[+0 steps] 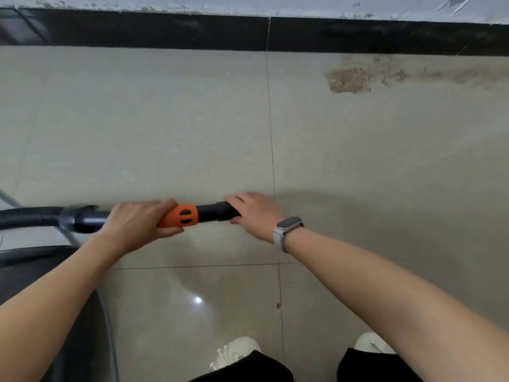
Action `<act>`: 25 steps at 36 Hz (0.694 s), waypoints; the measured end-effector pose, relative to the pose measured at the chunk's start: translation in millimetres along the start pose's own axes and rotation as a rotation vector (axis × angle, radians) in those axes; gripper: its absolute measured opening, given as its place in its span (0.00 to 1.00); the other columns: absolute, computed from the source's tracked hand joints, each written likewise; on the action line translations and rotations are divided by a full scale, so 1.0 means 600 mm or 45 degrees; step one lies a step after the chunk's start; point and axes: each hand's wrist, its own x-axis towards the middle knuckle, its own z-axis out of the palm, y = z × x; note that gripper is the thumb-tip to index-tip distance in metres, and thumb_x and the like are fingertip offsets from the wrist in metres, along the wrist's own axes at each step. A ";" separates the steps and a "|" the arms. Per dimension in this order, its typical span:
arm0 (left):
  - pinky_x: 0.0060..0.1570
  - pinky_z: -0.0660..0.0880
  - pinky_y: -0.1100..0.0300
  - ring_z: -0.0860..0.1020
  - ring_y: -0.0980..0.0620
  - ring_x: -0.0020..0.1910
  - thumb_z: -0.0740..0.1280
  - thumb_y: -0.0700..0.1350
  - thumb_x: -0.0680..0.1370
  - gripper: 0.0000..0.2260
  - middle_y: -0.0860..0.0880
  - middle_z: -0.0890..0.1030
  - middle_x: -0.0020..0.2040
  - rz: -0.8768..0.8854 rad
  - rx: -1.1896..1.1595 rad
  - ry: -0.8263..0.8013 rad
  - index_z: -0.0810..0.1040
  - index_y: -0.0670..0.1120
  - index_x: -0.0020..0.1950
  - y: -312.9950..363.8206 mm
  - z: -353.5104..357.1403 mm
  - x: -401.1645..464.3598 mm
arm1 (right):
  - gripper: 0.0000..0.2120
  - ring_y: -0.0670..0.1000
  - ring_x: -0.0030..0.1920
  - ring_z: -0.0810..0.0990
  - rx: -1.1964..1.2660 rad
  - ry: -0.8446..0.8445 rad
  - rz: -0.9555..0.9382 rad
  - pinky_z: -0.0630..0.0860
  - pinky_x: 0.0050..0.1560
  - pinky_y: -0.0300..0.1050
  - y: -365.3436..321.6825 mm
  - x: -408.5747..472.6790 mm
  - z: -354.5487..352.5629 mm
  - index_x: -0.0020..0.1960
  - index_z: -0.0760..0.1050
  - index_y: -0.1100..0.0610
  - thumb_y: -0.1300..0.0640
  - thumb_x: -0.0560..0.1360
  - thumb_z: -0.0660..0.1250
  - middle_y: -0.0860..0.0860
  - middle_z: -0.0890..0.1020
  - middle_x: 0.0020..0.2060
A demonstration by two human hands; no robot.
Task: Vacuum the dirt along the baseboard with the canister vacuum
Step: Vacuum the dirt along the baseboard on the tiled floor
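My left hand (137, 224) grips the hose (179, 216) at its orange collar and my right hand (253, 213) wraps the black tip, steadying it toward the dirt (349, 79) by the baseboard (137, 30).

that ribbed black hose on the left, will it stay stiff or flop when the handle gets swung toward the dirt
The hose looks corrugated, so it will probably bend and trail. The handle, gripped by the left hand and right hand, looks rigid, so it should steer well.

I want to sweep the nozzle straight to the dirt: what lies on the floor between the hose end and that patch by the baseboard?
Nothing visible. Bare floor tile lies between the hose end, gripped by the left hand and right hand, and the dirt patch below the baseboard.
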 end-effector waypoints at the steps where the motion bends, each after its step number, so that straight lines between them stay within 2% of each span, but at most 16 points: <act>1: 0.43 0.71 0.54 0.80 0.46 0.49 0.62 0.66 0.75 0.23 0.51 0.80 0.51 -0.049 -0.022 0.075 0.70 0.55 0.65 -0.004 0.000 0.007 | 0.21 0.56 0.62 0.71 0.042 0.039 0.034 0.69 0.57 0.48 0.002 0.014 -0.007 0.72 0.65 0.55 0.55 0.80 0.62 0.54 0.73 0.63; 4: 0.52 0.68 0.50 0.77 0.42 0.53 0.63 0.63 0.76 0.24 0.46 0.78 0.53 -0.225 0.011 0.163 0.69 0.52 0.67 -0.010 0.001 0.029 | 0.25 0.55 0.66 0.68 0.140 0.106 0.129 0.72 0.59 0.51 0.006 0.054 -0.026 0.74 0.62 0.55 0.65 0.78 0.59 0.52 0.69 0.69; 7: 0.59 0.64 0.47 0.73 0.40 0.58 0.64 0.60 0.77 0.22 0.43 0.76 0.58 -0.393 -0.037 0.170 0.68 0.51 0.68 -0.015 0.005 0.038 | 0.28 0.54 0.71 0.65 0.208 0.079 0.183 0.70 0.64 0.52 0.010 0.063 -0.041 0.76 0.59 0.54 0.67 0.78 0.57 0.50 0.64 0.74; 9: 0.60 0.64 0.46 0.73 0.39 0.58 0.65 0.59 0.77 0.22 0.43 0.76 0.57 -0.418 -0.099 0.180 0.69 0.50 0.67 -0.018 0.014 0.031 | 0.28 0.54 0.72 0.62 0.226 0.059 0.205 0.68 0.67 0.52 0.017 0.050 -0.045 0.77 0.57 0.54 0.65 0.79 0.57 0.50 0.61 0.75; 11: 0.56 0.66 0.46 0.74 0.39 0.54 0.67 0.59 0.75 0.22 0.43 0.77 0.53 -0.384 -0.174 0.189 0.71 0.50 0.65 -0.014 0.023 0.019 | 0.27 0.54 0.74 0.60 0.216 0.028 0.242 0.65 0.69 0.50 0.026 0.026 -0.043 0.78 0.56 0.54 0.63 0.80 0.57 0.50 0.59 0.76; 14: 0.41 0.72 0.49 0.77 0.39 0.43 0.75 0.53 0.70 0.19 0.43 0.78 0.42 -0.234 -0.246 0.234 0.77 0.47 0.57 0.008 0.041 -0.007 | 0.26 0.54 0.75 0.58 0.307 0.031 0.346 0.60 0.71 0.47 0.045 -0.020 -0.028 0.78 0.55 0.55 0.60 0.81 0.57 0.52 0.60 0.76; 17: 0.30 0.66 0.58 0.77 0.42 0.30 0.80 0.45 0.62 0.19 0.45 0.77 0.34 -0.050 -0.155 0.243 0.80 0.45 0.50 0.023 0.056 -0.026 | 0.26 0.54 0.76 0.58 0.396 0.056 0.524 0.57 0.73 0.45 0.075 -0.071 -0.006 0.78 0.55 0.58 0.59 0.81 0.57 0.54 0.60 0.76; 20: 0.28 0.65 0.59 0.76 0.43 0.25 0.81 0.39 0.57 0.21 0.45 0.75 0.31 -0.059 -0.072 0.277 0.79 0.44 0.46 0.009 0.062 -0.032 | 0.25 0.56 0.75 0.60 0.348 -0.021 0.666 0.59 0.73 0.48 0.108 -0.118 0.015 0.77 0.56 0.60 0.60 0.81 0.56 0.57 0.61 0.75; 22: 0.29 0.67 0.55 0.76 0.41 0.26 0.80 0.36 0.57 0.21 0.43 0.75 0.31 -0.145 -0.030 0.294 0.78 0.42 0.46 -0.011 0.061 -0.031 | 0.26 0.57 0.74 0.60 0.286 -0.093 0.722 0.61 0.72 0.50 0.123 -0.142 0.027 0.77 0.55 0.59 0.59 0.80 0.56 0.57 0.61 0.75; 25: 0.35 0.66 0.51 0.77 0.39 0.32 0.76 0.34 0.62 0.16 0.42 0.76 0.33 -0.283 -0.003 0.325 0.77 0.42 0.47 -0.037 0.058 -0.027 | 0.31 0.57 0.77 0.52 0.141 -0.214 0.726 0.56 0.75 0.51 0.140 -0.162 0.044 0.79 0.48 0.56 0.54 0.81 0.58 0.55 0.52 0.78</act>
